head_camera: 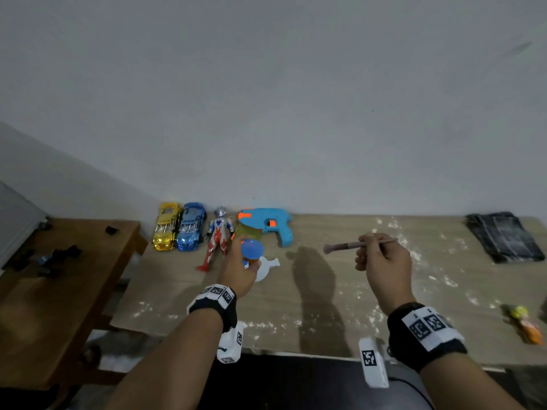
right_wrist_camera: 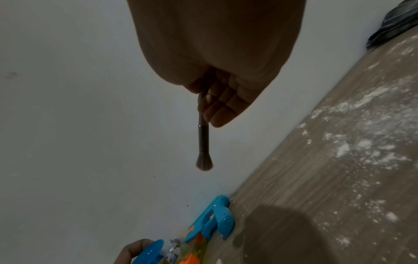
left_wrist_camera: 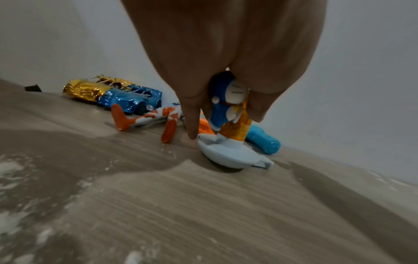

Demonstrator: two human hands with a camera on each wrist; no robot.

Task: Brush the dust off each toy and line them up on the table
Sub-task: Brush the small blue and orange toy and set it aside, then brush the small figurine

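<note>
My left hand (head_camera: 245, 257) pinches a small blue cat figure (left_wrist_camera: 228, 100) from above. The figure stands on an orange post with a white dish-shaped base (left_wrist_camera: 228, 155). The base is tilted right at the table top, in front of the blue toy gun (head_camera: 266, 223). My right hand (head_camera: 367, 250) grips a thin brush (head_camera: 355, 245) in the air to the right, bristles pointing left toward the figure and apart from it. Along the wall lie a gold car (head_camera: 165, 226), a blue car (head_camera: 191, 226) and a red-and-silver hero figure (head_camera: 217, 235).
White powder is scattered over the wooden table (head_camera: 325, 306), mostly on the right. A dark folded bag (head_camera: 503, 236) lies at the back right. A small orange and yellow figure (head_camera: 527, 324) lies near the right edge. A lower brown side table (head_camera: 59, 291) carries small dark parts.
</note>
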